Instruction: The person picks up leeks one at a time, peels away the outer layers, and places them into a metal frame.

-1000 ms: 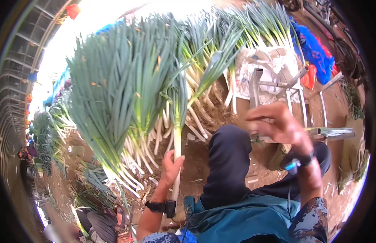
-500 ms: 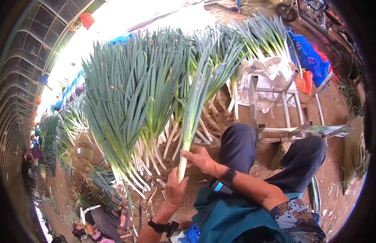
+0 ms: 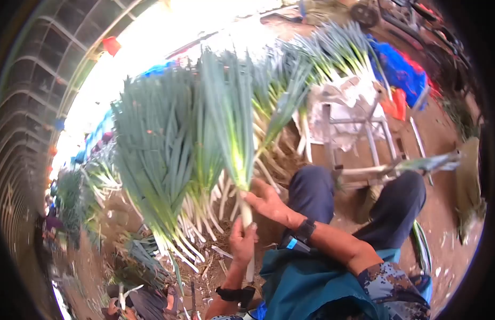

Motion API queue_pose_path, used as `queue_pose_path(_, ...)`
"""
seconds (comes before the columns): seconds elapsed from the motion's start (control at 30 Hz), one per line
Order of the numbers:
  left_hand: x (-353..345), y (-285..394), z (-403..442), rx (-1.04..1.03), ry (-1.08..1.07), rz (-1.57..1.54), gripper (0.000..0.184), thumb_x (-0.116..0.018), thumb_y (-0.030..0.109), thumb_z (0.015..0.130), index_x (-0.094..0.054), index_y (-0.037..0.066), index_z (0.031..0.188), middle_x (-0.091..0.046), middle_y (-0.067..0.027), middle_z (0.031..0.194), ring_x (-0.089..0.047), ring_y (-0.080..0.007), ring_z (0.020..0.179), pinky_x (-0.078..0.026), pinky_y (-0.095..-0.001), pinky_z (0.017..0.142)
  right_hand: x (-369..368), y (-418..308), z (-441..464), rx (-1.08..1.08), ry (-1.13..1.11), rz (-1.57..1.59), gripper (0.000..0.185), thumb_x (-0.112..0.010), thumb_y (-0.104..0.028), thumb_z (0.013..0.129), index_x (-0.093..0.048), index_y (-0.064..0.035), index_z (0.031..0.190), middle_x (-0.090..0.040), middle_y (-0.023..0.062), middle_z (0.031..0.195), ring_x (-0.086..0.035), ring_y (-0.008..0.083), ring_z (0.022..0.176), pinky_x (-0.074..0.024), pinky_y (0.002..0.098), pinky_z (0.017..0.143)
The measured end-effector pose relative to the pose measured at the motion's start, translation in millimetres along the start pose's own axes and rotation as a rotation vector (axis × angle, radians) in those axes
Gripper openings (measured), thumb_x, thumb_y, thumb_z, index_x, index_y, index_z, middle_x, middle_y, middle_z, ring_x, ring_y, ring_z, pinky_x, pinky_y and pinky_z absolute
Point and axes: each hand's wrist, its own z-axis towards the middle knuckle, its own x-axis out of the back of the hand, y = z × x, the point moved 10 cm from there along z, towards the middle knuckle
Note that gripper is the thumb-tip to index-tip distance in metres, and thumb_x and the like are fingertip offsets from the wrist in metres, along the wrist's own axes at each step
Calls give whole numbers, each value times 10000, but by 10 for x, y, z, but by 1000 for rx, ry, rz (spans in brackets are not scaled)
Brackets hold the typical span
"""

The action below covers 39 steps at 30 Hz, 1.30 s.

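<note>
A long green onion [image 3: 247, 215] with a white stalk and fanned green leaves stands nearly upright in front of me. My right hand [image 3: 271, 206] grips the stalk just below the leaves, with the thumb along it. Lower down, my left hand [image 3: 242, 244] has its fingers around the white stalk, whose bottom end shows beneath the hand. Behind the leaves leans a thick bunch of green onions [image 3: 157, 144], white ends toward me. Motion blurs the leaves, and they hide part of the bunch.
On the right stands a metal frame [image 3: 385, 140], with a green onion lying across its front. White sacking [image 3: 343, 98], a blue plastic sheet [image 3: 399, 69] and an orange bag [image 3: 395, 104] lie beyond. Another person [image 3: 143, 303] sits at the lower left.
The held green onion has tilted more upright, its leaves swinging left. My left hand has shifted slightly right, and more stalk now shows below it. The whole view has shifted a little.
</note>
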Motion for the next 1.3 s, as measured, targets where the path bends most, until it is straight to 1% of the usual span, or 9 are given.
queue_pose_path(0.13,16,76,-85,-206,273,197,407,-668,205,947,-597,13,1298,-700,-107,984,-629,-188,862,-519,-329,799,-32,90,133,-13,38,78,310,-629,-217,974,-609,42,1144,-674,77,937,-607,136,813,-513,303,690)
queue_pose_path(0.47,-106,266,-25,-194,166,-117,327,-592,171,1003,-598,18,1292,-613,-2,786,-513,-44,629,-436,-213,560,40,-136,192,9,144,203,273,-540,-242,1025,-665,-23,923,-603,-38,734,-488,61,636,-404,234,589)
queue_pose_path(0.63,-54,604,18,-308,84,-204,433,-606,150,994,-515,39,1402,-597,27,809,-502,-23,623,-419,-190,541,-127,-132,227,-222,90,478,249,-514,-160,963,-651,46,996,-665,93,849,-614,181,668,-493,298,612)
queue_pose_path(0.77,-52,891,-48,-371,45,-260,518,-657,141,957,-487,51,1438,-606,30,816,-498,-22,627,-414,-198,529,-247,-12,112,-287,-258,-9,338,-558,-277,992,-677,26,902,-613,54,651,-535,123,472,-401,256,414)
queue_pose_path(0.87,-72,816,-80,-311,14,-229,510,-629,109,969,-459,48,1446,-606,23,823,-484,-21,611,-413,-186,534,173,-197,318,-19,-72,-350,384,-575,-349,1000,-676,14,928,-637,50,702,-571,120,539,-450,255,490)
queue_pose_path(1.03,-56,705,-69,-299,118,-73,477,-683,132,912,-544,53,1361,-656,-29,904,-587,-111,773,-497,-264,689,-180,-1184,-23,36,-289,356,506,-569,-304,1009,-495,56,1356,-652,121,1170,-634,209,1024,-505,341,911)
queue_pose_path(1.13,-322,432,172,-143,-3,-186,358,-696,136,885,-604,64,1224,-664,-40,885,-620,-132,784,-517,-295,684,-272,-1028,153,-38,-130,61,306,-664,-230,949,-624,20,1121,-667,59,951,-615,141,826,-501,307,712)
queue_pose_path(1.2,-375,546,184,3,-165,-221,273,-693,97,873,-624,71,1135,-625,-15,765,-584,-89,631,-464,-262,545,-362,-699,360,-158,-148,417,187,-693,-198,932,-617,-43,1006,-600,-10,753,-546,87,601,-445,259,530)
queue_pose_path(1.3,-478,683,179,48,-515,-518,172,-692,114,899,-615,51,1039,-631,-49,745,-606,-133,598,-496,-272,541,-611,-920,288,-208,-544,744,307,-685,-236,945,-595,-6,1127,-605,41,782,-589,148,667,-499,295,613)
